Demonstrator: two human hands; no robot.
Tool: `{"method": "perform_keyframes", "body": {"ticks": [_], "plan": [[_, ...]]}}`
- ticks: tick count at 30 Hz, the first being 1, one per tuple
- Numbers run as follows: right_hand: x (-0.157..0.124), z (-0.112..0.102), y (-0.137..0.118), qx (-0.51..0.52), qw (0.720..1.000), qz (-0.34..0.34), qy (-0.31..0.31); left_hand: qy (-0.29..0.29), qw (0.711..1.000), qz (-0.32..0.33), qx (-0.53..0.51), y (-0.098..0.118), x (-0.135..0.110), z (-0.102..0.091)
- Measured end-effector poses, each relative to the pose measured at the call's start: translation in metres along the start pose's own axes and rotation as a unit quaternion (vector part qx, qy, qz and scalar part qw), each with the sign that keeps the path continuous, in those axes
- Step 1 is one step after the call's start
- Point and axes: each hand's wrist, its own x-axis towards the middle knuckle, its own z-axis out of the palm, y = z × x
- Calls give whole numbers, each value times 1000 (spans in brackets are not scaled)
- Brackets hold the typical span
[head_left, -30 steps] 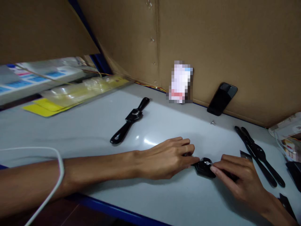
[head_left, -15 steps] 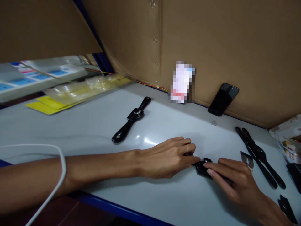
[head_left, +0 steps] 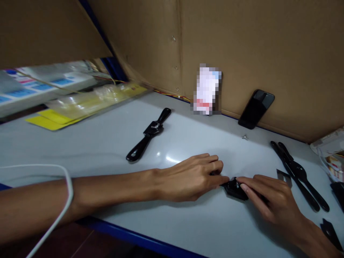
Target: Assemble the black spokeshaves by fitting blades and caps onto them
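A black spokeshave (head_left: 235,191) lies on the grey tabletop between my two hands. My left hand (head_left: 197,179) is closed around its left handle, which is mostly hidden under the fingers. With thumb and forefinger, my right hand (head_left: 276,199) pinches a small shiny screw on the spokeshave's middle. Beyond my left forearm rests another black spokeshave (head_left: 152,129) with a silver wing screw on it. A loose wing screw (head_left: 244,137) sits farther back. Just past my right hand is a flat metal blade (head_left: 283,175).
Two black spokeshave bodies (head_left: 298,172) lie at the right, with a small black plate (head_left: 330,231) nearer me. Two phones lean on the cardboard wall, one dark (head_left: 256,109). Yellow cards in plastic (head_left: 56,118) are at left. A white cable (head_left: 70,186) crosses my left forearm.
The view has shifted slightly. My right thumb and forefinger have changed position a little at the screw, while my left hand keeps its hold on the handle.
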Motion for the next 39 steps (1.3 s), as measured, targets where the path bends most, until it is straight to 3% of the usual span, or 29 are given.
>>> {"method": "perform_keyframes", "body": {"ticks": [8, 21, 28, 39], "plan": [[1, -3, 0, -18, 1000, -5, 1, 9, 1000, 1, -5, 0, 1, 0], [2, -4, -2, -133, 990, -47, 4, 13, 1000, -2, 0, 1, 2, 0], [6, -10, -3, -31, 999, -6, 42, 3, 1000, -6, 4, 2, 2, 0], [3, 5, -1, -177, 982, -61, 9, 12, 1000, -14, -7, 7, 4, 1]]}}
